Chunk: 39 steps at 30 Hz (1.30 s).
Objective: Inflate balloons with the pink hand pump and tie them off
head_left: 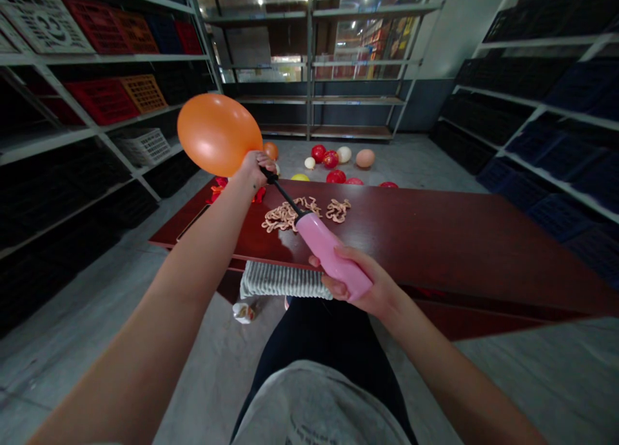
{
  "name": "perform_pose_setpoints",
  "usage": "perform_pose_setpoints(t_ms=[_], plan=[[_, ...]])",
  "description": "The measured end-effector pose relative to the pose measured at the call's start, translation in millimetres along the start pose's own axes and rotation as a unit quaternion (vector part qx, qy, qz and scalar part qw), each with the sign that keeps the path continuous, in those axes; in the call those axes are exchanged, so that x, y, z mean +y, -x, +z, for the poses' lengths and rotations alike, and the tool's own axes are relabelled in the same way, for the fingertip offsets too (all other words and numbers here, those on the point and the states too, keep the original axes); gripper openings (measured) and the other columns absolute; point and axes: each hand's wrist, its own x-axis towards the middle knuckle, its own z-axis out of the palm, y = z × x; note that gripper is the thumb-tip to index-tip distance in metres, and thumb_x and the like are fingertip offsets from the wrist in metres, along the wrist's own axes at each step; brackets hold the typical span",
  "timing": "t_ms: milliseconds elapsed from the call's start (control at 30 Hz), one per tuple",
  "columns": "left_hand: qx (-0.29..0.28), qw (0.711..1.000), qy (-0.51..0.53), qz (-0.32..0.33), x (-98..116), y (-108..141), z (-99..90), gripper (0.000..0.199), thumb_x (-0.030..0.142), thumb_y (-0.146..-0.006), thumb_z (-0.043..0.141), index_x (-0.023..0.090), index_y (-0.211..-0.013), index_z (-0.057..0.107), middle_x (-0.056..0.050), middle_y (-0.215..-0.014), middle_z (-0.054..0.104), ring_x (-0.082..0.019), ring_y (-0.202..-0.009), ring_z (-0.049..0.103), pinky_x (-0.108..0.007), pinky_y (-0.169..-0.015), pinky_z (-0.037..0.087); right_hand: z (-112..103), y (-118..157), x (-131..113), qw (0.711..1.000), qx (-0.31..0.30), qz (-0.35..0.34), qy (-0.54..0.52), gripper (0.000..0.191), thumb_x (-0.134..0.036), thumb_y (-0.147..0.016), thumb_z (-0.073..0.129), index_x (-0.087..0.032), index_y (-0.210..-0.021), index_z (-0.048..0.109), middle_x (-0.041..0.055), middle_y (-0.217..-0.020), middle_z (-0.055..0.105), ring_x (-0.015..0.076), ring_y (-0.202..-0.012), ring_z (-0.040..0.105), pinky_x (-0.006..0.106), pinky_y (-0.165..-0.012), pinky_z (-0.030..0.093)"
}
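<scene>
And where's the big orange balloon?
In the head view, the big orange balloon is upper left, at the left hand, beyond the pink pump.

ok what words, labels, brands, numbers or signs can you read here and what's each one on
No text can be read.
Grey shirt: dark print near the picture's bottom edge, too blurred.
Patterned red balloon: pale markings, too small to tell.
Pink pump, orange balloon: no lettering visible.

Neck of the orange balloon [217, 134] hidden by the left hand [256, 168], shirt print [309, 435] cut off below, unreadable
</scene>
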Motion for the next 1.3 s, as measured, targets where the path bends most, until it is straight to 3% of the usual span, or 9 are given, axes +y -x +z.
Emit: perform_pose_setpoints(t_ms=[167,267,400,500,633,767,900,1100,1300], plan=[[-0.046,0.998,0.031,0.032,-8.8,14.0,8.6,0.041,0.007,-0.093,0.038,0.022,-0.059,0.020,0.008,-0.037,0.023,-0.006,-0.025,0.022,-0.018,-0.031,0.021,3.6,5.8,-4.0,1.000,-0.012,-0.002,-0.021,0.031,-0.037,-0.090,0.059,-0.020,-0.115,0.050,0.0017,-0.097,0.062,0.0027,-0.048,0.047,0.015,-0.039,0.038],[-0.082,0.995,0.050,0.040,-11.9,23.5,9.4,0.043,0.008,-0.095,0.038,0.021,-0.058,0.020,0.008,-0.037,0.024,-0.005,-0.026,0.024,-0.017,-0.033,0.025,12.0,3.9,-6.0,0.995,-0.058,0.003,-0.078,0.027,-0.039,-0.092,0.056,-0.018,-0.108,0.050,-0.0005,-0.090,0.059,0.0008,-0.047,0.041,0.011,-0.037,0.036],[-0.137,0.988,0.056,0.030,-24.1,34.1,10.7,0.045,0.007,-0.097,0.038,0.021,-0.059,0.020,0.008,-0.039,0.025,-0.004,-0.028,0.027,-0.017,-0.035,0.028,25.7,-8.7,-7.9,0.983,-0.109,-0.007,-0.150,0.024,-0.038,-0.094,0.053,-0.018,-0.105,0.047,-0.0029,-0.084,0.055,0.0004,-0.047,0.037,0.008,-0.037,0.036],[-0.153,0.987,0.053,0.005,-40.0,42.1,14.6,0.045,0.008,-0.098,0.038,0.021,-0.059,0.019,0.007,-0.039,0.025,-0.004,-0.029,0.026,-0.017,-0.035,0.027,33.3,-25.2,-11.8,0.977,-0.109,-0.023,-0.182,0.022,-0.037,-0.096,0.049,-0.018,-0.107,0.045,-0.0021,-0.088,0.055,0.0010,-0.048,0.039,0.009,-0.038,0.041],[-0.132,0.990,0.031,-0.039,-51.7,48.0,19.5,0.047,0.009,-0.099,0.038,0.022,-0.058,0.018,0.007,-0.038,0.023,-0.005,-0.029,0.025,-0.017,-0.035,0.024,36.5,-46.9,-19.5,0.979,-0.078,-0.025,-0.189,0.022,-0.036,-0.099,0.043,-0.017,-0.108,0.046,0.0001,-0.089,0.056,0.0015,-0.049,0.041,0.009,-0.039,0.043],[-0.106,0.993,0.016,-0.047,-44.0,43.7,19.4,0.047,0.011,-0.099,0.039,0.023,-0.058,0.018,0.008,-0.038,0.022,-0.006,-0.028,0.024,-0.018,-0.034,0.023,33.2,-58.2,-24.6,0.988,-0.083,-0.024,-0.125,0.018,-0.032,-0.099,0.041,-0.018,-0.110,0.046,-0.0005,-0.089,0.059,0.0022,-0.050,0.042,0.011,-0.040,0.044],[-0.078,0.996,-0.011,-0.042,-34.9,37.6,19.7,0.044,0.009,-0.097,0.039,0.022,-0.059,0.021,0.008,-0.040,0.024,-0.006,-0.028,0.025,-0.018,-0.033,0.023,29.1,-61.7,-26.4,0.996,-0.065,-0.021,-0.050,0.025,-0.031,-0.094,0.051,-0.018,-0.114,0.047,0.0006,-0.090,0.063,0.0037,-0.052,0.049,0.013,-0.041,0.044],[-0.039,0.999,-0.027,-0.021,-26.0,31.8,23.0,0.043,0.010,-0.098,0.036,0.022,-0.059,0.021,0.008,-0.038,0.023,-0.007,-0.025,0.022,-0.019,-0.031,0.020,23.4,-54.8,-20.8,0.998,-0.025,-0.041,0.046,0.041,-0.032,-0.087,0.061,-0.023,-0.124,0.045,-0.0025,-0.085,0.064,0.0082,-0.049,0.054,0.020,-0.040,0.044],[0.012,0.999,-0.032,0.019,-7.4,27.1,18.4,0.042,0.012,-0.098,0.037,0.021,-0.060,0.021,0.008,-0.038,0.023,-0.007,-0.025,0.023,-0.019,-0.031,0.019,6.3,-27.8,-5.4,0.996,0.000,-0.033,0.087,0.051,-0.034,-0.088,0.062,-0.028,-0.134,0.042,0.0005,-0.092,0.067,0.0083,-0.045,0.054,0.019,-0.036,0.040]])
